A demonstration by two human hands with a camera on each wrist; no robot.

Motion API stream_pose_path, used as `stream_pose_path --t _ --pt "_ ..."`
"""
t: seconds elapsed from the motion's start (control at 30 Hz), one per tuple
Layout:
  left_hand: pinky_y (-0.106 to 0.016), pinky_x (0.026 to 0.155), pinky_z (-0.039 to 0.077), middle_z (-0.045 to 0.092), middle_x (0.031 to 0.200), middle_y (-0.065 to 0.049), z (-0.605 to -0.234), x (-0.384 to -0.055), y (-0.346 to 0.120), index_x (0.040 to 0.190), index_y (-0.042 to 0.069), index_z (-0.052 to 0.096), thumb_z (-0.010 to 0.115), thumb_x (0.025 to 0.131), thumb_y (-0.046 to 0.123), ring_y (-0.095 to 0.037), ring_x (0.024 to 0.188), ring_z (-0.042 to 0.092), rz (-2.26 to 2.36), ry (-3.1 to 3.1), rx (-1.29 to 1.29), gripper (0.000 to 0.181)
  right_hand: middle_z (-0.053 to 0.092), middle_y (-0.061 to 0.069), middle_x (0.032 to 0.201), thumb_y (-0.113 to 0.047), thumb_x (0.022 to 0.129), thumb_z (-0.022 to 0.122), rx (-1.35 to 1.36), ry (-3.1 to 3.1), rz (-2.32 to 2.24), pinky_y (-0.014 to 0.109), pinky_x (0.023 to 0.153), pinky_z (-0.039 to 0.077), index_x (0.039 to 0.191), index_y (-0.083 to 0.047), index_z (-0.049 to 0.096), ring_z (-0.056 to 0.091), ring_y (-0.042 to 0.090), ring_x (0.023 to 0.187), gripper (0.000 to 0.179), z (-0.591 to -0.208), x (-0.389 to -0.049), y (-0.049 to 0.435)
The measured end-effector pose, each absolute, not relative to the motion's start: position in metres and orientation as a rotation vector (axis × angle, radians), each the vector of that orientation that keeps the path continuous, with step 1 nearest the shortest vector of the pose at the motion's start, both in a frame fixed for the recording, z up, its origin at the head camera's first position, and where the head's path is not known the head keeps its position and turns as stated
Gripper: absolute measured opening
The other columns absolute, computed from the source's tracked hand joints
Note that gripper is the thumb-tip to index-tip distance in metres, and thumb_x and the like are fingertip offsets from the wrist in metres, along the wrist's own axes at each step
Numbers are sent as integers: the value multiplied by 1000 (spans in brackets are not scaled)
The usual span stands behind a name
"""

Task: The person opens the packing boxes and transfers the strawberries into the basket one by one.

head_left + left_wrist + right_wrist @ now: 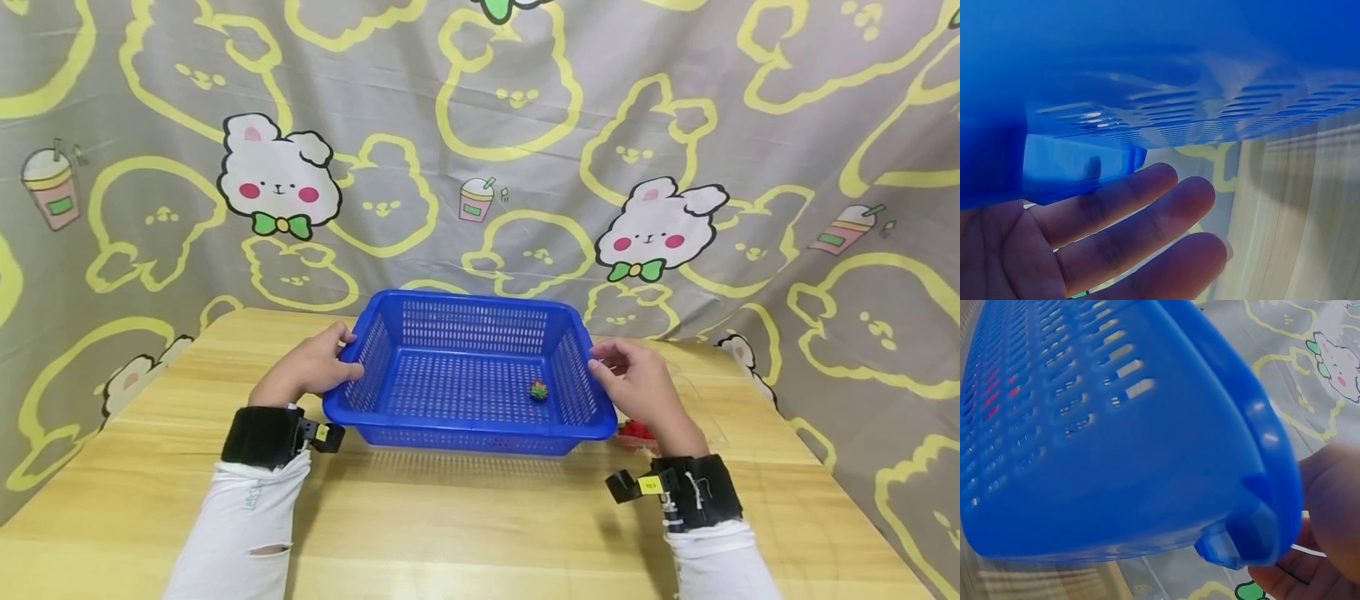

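Blue basket (465,427) above a wooden desk (465,542), left hand (318,360) in a half-open grip about its left rim, right hand (641,382) pinching the right rim, small green-and-red plant (538,390) inside, toward the right

L hand (315,365) + R hand (639,383) grip blue bskt (472,426) (sm. grn-red item (538,390) inside).

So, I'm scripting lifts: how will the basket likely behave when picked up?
The basket should stay fairly stiff, given its broad moulded rim. Its many slots suggest it's light for its size. Tilted, it may let the rounded green-and-red piece inside slide or roll.
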State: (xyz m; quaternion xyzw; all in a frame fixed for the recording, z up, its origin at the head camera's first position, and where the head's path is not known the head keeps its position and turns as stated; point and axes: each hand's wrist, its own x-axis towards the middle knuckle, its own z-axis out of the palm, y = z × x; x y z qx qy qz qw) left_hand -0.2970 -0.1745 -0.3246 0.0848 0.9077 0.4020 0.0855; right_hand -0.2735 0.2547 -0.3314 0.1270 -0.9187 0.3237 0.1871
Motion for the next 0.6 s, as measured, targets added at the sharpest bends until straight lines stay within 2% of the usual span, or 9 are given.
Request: stream_pose_path --t 0.23,0.6 --pt "-44 65 59 47 125 -38 -322 -297 -175 128 -8 35 58 93 9 -42 93 64 1232 2679 258 46 67 15 100 -12 95 62 313 -2615 915 46 77 56 108 -1 65 65 29 86 17 -329 -275 260" --pt "-46 69 58 45 130 -38 -323 -298 -173 126 -8 35 59 94 9 -45 99 63 1212 2682 248 44 67 16 96 -11 94 62 263 -2624 870 48 77 55 106 0 64 64 31 85 16 -333 -274 271"
